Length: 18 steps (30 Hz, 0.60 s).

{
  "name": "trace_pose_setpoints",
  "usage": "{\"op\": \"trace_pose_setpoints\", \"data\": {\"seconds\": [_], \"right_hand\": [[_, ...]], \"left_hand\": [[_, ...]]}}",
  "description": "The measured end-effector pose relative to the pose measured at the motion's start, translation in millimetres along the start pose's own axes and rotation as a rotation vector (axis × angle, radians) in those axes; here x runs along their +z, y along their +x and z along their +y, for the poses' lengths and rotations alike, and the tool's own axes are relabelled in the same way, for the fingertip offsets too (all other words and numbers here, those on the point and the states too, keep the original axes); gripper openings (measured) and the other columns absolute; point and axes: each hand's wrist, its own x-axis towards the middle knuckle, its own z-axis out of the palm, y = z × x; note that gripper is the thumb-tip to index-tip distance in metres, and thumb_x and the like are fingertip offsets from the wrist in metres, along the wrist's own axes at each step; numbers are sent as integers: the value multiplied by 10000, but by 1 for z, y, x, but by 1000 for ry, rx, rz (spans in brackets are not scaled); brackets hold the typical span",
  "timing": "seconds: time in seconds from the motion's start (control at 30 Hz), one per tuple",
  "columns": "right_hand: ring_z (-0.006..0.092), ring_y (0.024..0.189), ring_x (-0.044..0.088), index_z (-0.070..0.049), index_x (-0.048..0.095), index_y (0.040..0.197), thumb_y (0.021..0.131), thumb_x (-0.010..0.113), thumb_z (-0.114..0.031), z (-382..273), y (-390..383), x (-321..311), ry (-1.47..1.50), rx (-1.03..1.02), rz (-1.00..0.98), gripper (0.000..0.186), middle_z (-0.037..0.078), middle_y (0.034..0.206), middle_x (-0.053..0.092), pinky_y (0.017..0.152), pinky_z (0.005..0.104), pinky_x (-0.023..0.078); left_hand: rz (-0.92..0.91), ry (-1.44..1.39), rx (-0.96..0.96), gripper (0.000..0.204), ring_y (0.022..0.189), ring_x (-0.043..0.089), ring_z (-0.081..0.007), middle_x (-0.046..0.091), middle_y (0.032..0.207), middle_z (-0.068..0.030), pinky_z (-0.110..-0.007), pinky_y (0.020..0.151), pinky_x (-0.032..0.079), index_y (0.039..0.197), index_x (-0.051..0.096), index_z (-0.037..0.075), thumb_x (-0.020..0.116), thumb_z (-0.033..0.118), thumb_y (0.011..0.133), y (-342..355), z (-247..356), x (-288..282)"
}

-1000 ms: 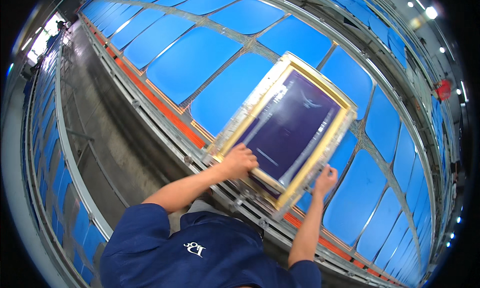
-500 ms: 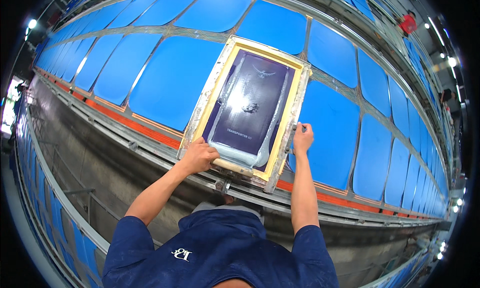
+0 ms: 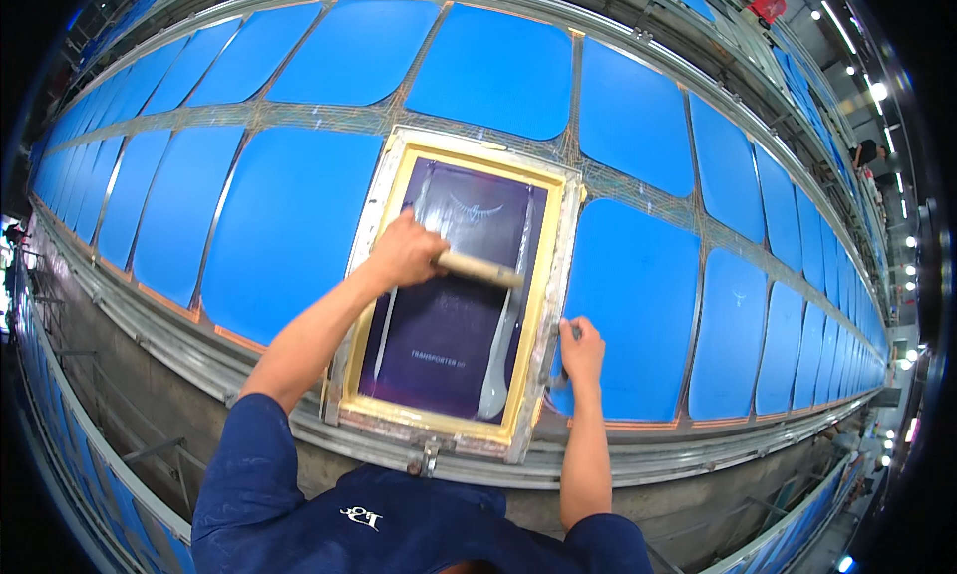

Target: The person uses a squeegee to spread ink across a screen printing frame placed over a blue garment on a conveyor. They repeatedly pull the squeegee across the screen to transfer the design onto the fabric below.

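A screen-printing frame lies on the long table, its inner border yellow and its mesh dark purple. My left hand grips a squeegee with a pale wooden handle, held across the upper middle of the mesh. Streaks of pale wet ink run down the mesh's sides, thickest at the lower right. At the frame's right edge, my right hand is closed around a small dark handle, mostly hidden by the fingers. A blue panel lies just right of the frame.
Two rows of blue panels cover the table, curving away both sides. A metal rail runs along the near edge, with a clamp below the frame. Another rack with blue sheets stands at lower left. A person in red is far right.
My left hand has pushed the squeegee from the frame's near end to the upper middle of the mesh. The pooled ink at the near end is gone. My right hand stays at the frame's side.
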Motion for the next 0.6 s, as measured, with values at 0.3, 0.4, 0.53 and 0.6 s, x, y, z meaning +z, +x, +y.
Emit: {"op": "trace_pose_setpoints", "data": {"seconds": [0.3, 0.4, 0.53, 0.6], "right_hand": [[333, 1171, 605, -44, 667, 1240, 811, 830, -374, -157, 149, -55, 72, -744, 64, 565, 156, 1204, 680, 1007, 455, 464], [359, 1111, 638, -53, 718, 1155, 774, 849, -378, -205, 200, -20, -234, -803, -153, 517, 164, 1089, 721, 978, 478, 487], [400, 949, 689, -56, 761, 1008, 729, 869, -392, -221, 231, 25, -407, -643, -342, 449, 194, 891, 734, 874, 482, 535], [383, 927, 700, -68, 757, 981, 733, 860, -361, -214, 229, 33, -411, -640, -320, 398, 183, 880, 735, 890, 483, 525]], "left_hand": [[-6, -42, -61, 364, 733, 656, -318, 668, 705, -71, -440, 810, 461, 791, 708, 111, 882, 411, 679, 137, -75, -32], [-9, -57, -49, 380, 726, 652, -316, 669, 704, -68, -435, 801, 464, 822, 725, 112, 887, 419, 666, 153, -89, -25], [-16, -142, -145, 371, 741, 678, -344, 696, 715, -95, -469, 766, 510, 861, 765, 129, 899, 391, 636, 165, -106, -11], [21, -72, -119, 362, 737, 686, -351, 700, 723, -107, -459, 727, 535, 866, 773, 128, 908, 361, 624, 156, -103, -5]]}}
